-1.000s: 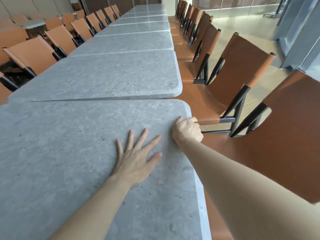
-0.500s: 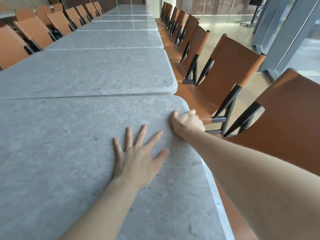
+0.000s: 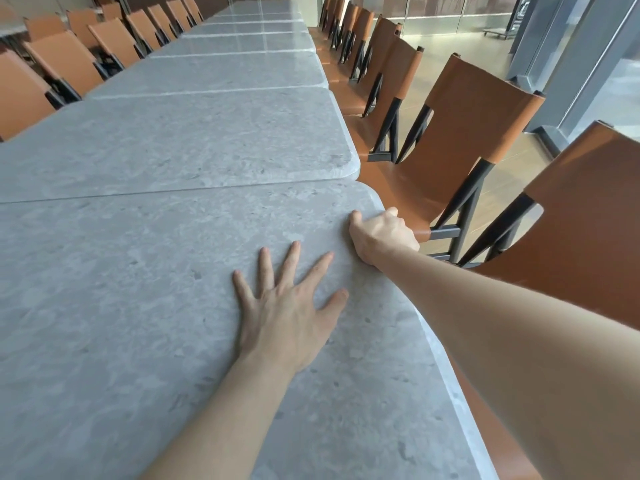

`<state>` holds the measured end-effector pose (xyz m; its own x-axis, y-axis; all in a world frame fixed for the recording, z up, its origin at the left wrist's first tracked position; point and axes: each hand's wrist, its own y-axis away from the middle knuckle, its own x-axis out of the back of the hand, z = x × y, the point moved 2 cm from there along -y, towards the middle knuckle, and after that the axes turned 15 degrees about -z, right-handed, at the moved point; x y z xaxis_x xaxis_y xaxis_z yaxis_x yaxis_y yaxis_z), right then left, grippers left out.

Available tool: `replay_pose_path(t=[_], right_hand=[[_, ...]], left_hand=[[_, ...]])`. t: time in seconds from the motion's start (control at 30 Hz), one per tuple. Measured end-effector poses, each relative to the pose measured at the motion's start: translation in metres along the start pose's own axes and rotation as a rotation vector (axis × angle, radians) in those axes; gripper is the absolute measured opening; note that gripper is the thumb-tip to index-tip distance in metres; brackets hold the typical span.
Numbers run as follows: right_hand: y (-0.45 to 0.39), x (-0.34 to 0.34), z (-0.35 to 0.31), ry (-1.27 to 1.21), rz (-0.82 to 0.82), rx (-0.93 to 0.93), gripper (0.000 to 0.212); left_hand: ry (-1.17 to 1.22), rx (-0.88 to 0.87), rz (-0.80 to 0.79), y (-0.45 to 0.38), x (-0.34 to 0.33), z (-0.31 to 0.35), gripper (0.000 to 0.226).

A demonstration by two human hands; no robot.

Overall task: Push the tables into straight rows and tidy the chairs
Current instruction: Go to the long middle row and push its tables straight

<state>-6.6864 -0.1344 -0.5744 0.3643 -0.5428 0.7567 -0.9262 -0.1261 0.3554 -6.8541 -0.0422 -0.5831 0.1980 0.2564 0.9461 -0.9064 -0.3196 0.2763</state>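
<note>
Chairs (image 3: 460,140) tight along table edge (image 3: 349,147)

I cannot see the right hand (image 3: 382,235) fingers curled under the near table (image 3: 121,271) edge, nearest chair (image 3: 585,237) cut by frame, far chairs (image 3: 334,12) too small.

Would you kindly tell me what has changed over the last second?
Little moved: the near table's right edge still sticks out past the next table. The left hand stays flat on top; the right hand keeps gripping the corner edge.
</note>
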Motion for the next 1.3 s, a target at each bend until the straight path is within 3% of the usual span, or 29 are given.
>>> replay_pose_path(t=[0.4,0.57,0.73,0.77,0.83,0.9,0.93,1.03,1.13,1.2,1.3], right_hand=[[0.0,-0.002,0.001,-0.007,0.001,0.001,0.059],[0.0,0.0,0.0,-0.011,-0.013,-0.02,0.058],[0.001,0.007,-0.004,0.011,0.048,0.009,0.059],[0.007,0.008,-0.006,0.066,0.132,0.096,0.054],[0.026,0.002,-0.009,0.243,0.279,0.467,0.037],[0.043,-0.015,-0.003,0.36,0.223,0.802,0.019],[0.053,-0.023,0.002,0.374,0.143,0.841,0.016],[0.087,-0.039,0.017,0.288,0.007,0.719,0.02],[0.127,-0.054,0.023,0.374,-0.075,0.582,0.038],[0.157,-0.061,0.025,0.417,-0.085,0.472,0.048],[0.203,-0.074,0.028,0.45,-0.132,0.299,0.067]], left_hand=[[-0.002,0.016,-0.01,0.002,-0.003,0.0,0.065],[0.009,0.015,-0.02,0.004,0.001,0.003,0.085],[0.101,-0.027,0.044,0.002,0.01,0.006,0.061],[0.145,-0.047,0.112,0.004,0.012,0.005,0.058],[0.215,-0.061,0.303,0.016,0.009,0.002,0.058],[0.222,-0.077,0.38,0.037,0.0,-0.003,0.051],[0.196,-0.11,0.359,0.05,-0.009,-0.006,0.047],[0.057,-0.236,0.204,0.096,-0.034,-0.022,0.053],[-0.142,-0.312,0.08,0.147,-0.035,-0.063,0.057],[-0.233,-0.279,0.059,0.175,-0.03,-0.107,0.056],[-0.268,-0.05,0.031,0.213,-0.022,-0.183,0.056]])
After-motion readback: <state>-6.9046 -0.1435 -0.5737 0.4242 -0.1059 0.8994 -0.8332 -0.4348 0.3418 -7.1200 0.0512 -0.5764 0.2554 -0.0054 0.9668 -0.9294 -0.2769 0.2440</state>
